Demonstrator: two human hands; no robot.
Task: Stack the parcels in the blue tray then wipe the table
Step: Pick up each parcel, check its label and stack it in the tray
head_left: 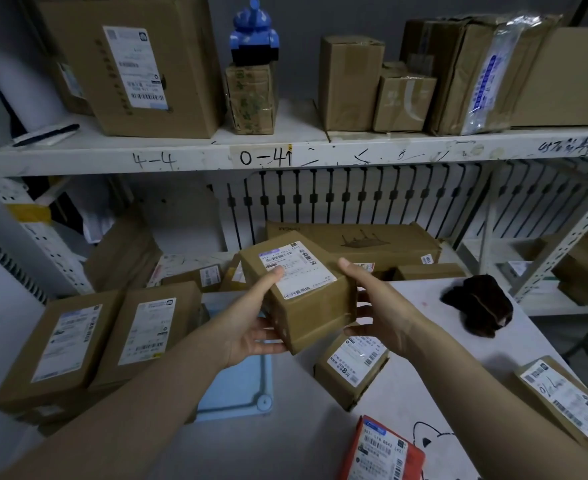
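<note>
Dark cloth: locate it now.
Head view, right side: the dark cloth lies at the far right corner of the white table, beside the shelf upright.

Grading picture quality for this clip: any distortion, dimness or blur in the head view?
Head view: wide-angle distortion slants the shelf post; lighting is dim and soft, darkest under the shelf; the held box and its label look fairly sharp, the frame corners softer.

The 2 bare forearms reach forward and are close at the middle. The left hand (247, 327) holds the box (316, 313) from below, thumb on top. The right hand (386, 306) grips its other side the same way.
</note>
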